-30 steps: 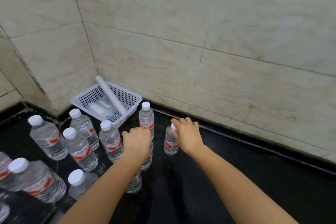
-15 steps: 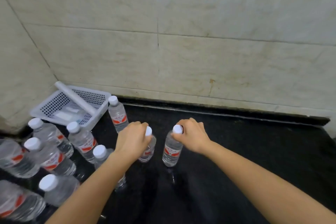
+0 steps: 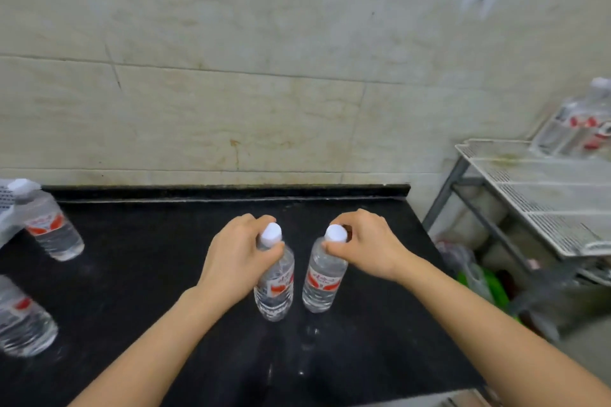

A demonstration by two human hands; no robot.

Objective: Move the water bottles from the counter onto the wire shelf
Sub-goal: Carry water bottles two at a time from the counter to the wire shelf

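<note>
My left hand (image 3: 235,258) grips the neck of a clear water bottle (image 3: 276,287) with a white cap and red label, held just above the black counter (image 3: 148,274). My right hand (image 3: 363,246) pinches the neck of a second bottle (image 3: 322,284) right beside it, also lifted. Two more bottles stay on the counter at the left, one at the back (image 3: 49,225) and one nearer (image 3: 21,320). The white wire shelf (image 3: 542,198) stands to the right, past the counter's end, with several bottles (image 3: 578,129) lying at its far end.
A beige tiled wall (image 3: 264,76) runs behind the counter. Under the shelf are its grey metal legs (image 3: 443,195), a green item (image 3: 492,287) and a plastic bag (image 3: 459,258). The shelf's near wire surface (image 3: 562,225) is bare.
Both hands have lifted their bottles and carried them rightward along the counter. The view has swung right: the white basket and most bottles left the frame and the wire shelf came into view.
</note>
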